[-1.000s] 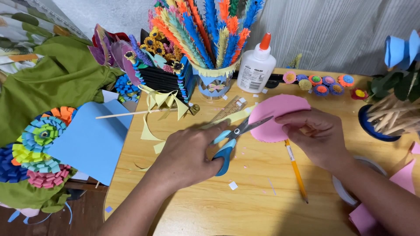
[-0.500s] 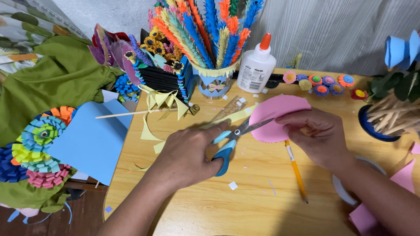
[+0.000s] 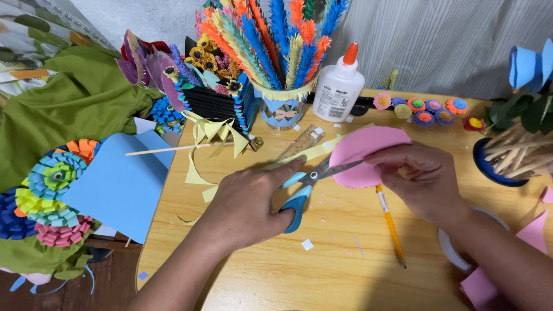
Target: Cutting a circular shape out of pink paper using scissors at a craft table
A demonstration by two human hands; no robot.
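We see blue-handled scissors (image 3: 308, 190) lying low over the wooden desk, blades partly open and biting into the left edge of a round pink paper disc (image 3: 360, 155). Disc is tilted up slightly, curved edge already trimmed smooth.

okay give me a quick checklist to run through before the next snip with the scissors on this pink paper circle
1. Scissors held in the left hand, fingers in the blue handles: ok.
2. Blades meet the edge of the pink circle: ok.
3. Right hand grips the circle, its fingers beside the blade tips and close to them: not ok, shift them away.
4. Yellow pencil lies under the work, clear of the blades: ok.
5. Wooden ruler and yellow paper strips lie apart from the cut: ok.
6. A drawn cutting line on the circle: cannot tell.
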